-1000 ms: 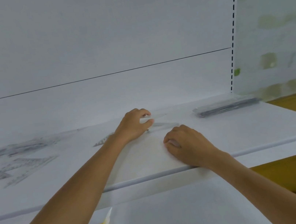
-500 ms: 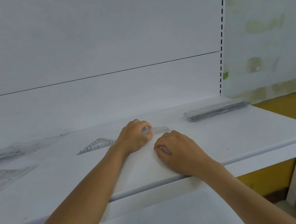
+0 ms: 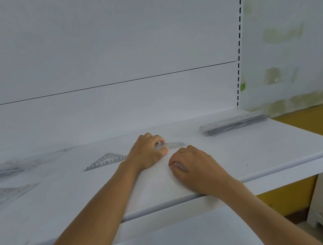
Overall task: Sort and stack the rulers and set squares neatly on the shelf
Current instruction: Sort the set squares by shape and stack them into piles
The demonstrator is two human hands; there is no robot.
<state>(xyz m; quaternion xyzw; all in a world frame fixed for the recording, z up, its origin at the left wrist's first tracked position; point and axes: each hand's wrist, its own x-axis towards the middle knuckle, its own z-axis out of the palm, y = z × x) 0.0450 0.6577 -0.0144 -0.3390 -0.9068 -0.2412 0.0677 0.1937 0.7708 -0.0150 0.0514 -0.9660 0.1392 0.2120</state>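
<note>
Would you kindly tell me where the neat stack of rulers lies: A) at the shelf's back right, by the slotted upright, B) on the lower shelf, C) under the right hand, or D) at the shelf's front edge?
A: the stack of rulers lies at the back right of the shelf, at the foot of the slotted upright, apart from the right hand and from the left hand, which grips a clear set square.

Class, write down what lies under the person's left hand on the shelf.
A clear set square pokes out left of the left hand, a clear tip right of it. The hand hides the middle: one piece or two, unclear.
</note>
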